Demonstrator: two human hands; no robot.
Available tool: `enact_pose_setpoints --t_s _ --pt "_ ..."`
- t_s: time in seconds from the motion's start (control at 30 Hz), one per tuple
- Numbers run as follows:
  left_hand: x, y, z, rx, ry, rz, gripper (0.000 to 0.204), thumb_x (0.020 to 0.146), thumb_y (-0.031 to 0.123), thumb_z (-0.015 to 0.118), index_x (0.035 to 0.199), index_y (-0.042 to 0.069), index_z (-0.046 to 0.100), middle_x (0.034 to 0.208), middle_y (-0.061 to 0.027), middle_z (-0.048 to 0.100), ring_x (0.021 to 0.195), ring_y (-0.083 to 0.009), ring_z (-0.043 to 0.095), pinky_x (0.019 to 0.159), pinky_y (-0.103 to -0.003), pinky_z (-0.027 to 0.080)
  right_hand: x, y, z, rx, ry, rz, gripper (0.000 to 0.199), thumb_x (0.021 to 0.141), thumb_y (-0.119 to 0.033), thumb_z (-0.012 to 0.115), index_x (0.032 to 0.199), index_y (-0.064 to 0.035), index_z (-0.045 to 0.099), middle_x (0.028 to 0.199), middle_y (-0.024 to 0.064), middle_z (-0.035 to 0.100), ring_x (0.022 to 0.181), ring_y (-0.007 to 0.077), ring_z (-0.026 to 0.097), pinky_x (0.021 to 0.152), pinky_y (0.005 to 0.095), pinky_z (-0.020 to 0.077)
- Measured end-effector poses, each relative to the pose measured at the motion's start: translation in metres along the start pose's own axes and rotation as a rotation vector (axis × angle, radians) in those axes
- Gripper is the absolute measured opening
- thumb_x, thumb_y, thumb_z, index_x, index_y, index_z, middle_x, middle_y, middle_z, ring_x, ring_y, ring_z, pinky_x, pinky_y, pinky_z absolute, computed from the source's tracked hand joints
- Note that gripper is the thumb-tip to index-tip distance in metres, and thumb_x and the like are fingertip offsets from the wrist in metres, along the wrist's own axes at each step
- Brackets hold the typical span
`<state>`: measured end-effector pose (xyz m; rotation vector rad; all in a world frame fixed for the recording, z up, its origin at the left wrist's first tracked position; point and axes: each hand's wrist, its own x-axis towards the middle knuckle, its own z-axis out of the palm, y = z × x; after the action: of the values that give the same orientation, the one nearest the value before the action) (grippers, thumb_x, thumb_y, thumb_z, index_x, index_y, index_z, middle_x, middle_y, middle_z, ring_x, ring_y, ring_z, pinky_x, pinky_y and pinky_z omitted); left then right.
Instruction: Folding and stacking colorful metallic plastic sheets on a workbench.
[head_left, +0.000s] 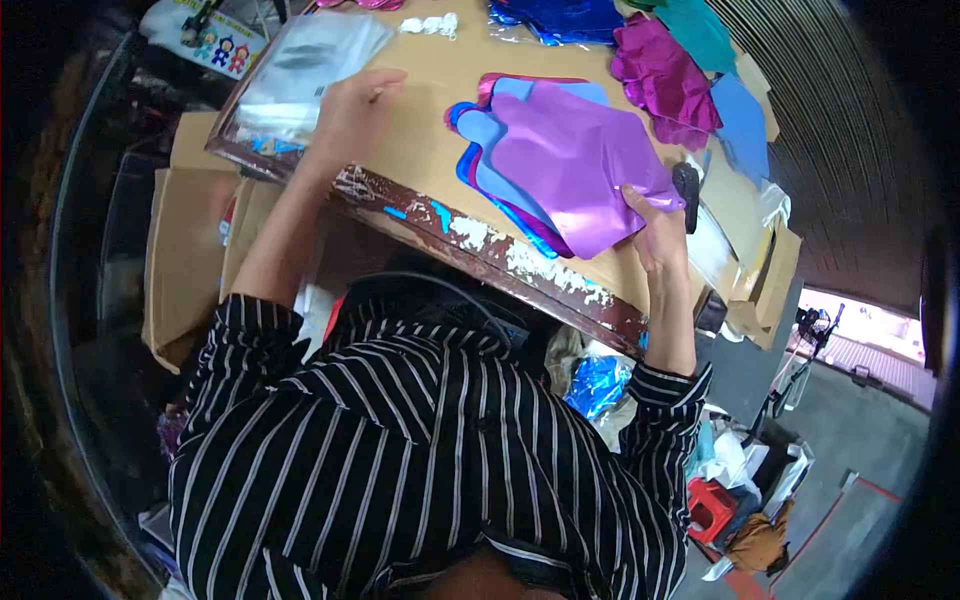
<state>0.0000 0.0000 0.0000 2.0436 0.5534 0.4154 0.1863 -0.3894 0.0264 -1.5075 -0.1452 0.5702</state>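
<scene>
Right hand (pixel 655 232): closed on the near right corner of a purple foil sheet (pixel 580 150), thumb on the upper face. The sheet lies uppermost on a loose pile at the middle of the table (pixel 430 130), its surface creased and shiny; light blue foil (pixel 480 127) shows from under its left side, with pink and dark blue edges beneath. Left hand (pixel 352 110): above the tabletop near its left end, fingers bent and pointing right, close to a stack of clear plastic bags (pixel 310 55); it is blurred by motion, and whether it holds anything cannot be told. A small dark object (pixel 685 197) sits just beside the right hand (its kind could not be determined). Along the far side: a white bundle (pixel 430 25), dark blue foil (pixel 555 20), crumpled magenta foil (pixel 665 85) and green foil (pixel 697 35). The table's near edge is worn, with white and blue patches on brown. A cardboard box (pixel 185 255) stands open at left, below table height.
</scene>
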Motion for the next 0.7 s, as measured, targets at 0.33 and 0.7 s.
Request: enact_pose_setpoints --t_s 0.33,0.7 --pt "-0.015 0.03 0.071 0.403 0.141 0.293 0.039 0.084 0.025 0.082 0.111 0.0 0.069 0.107 -0.0197 0.065 0.11 -0.0334 0.061 0.101 -0.041 0.048 -0.012 0.019 -0.004 -0.08 0.093 -0.003 0.045 0.089 0.003 0.074 0.132 0.0061 0.061 0.125 0.014 0.069 0.111 0.0237 0.067 0.1 0.0381 0.0517" --pt "0.003 0.036 0.068 0.091 -0.074 0.087 0.051 0.074 0.02 0.089 0.113 0.002 0.061 0.102 -0.0129 0.071 0.097 -0.0261 0.069 0.089 -0.039 0.054 -0.035 0.034 0.016 0.014 0.106 -0.058 0.043 0.09 0.005 0.073 0.131 -0.0002 0.063 0.123 0.0102 0.07 0.11 0.0225 0.067 0.101 0.0379 0.0517"
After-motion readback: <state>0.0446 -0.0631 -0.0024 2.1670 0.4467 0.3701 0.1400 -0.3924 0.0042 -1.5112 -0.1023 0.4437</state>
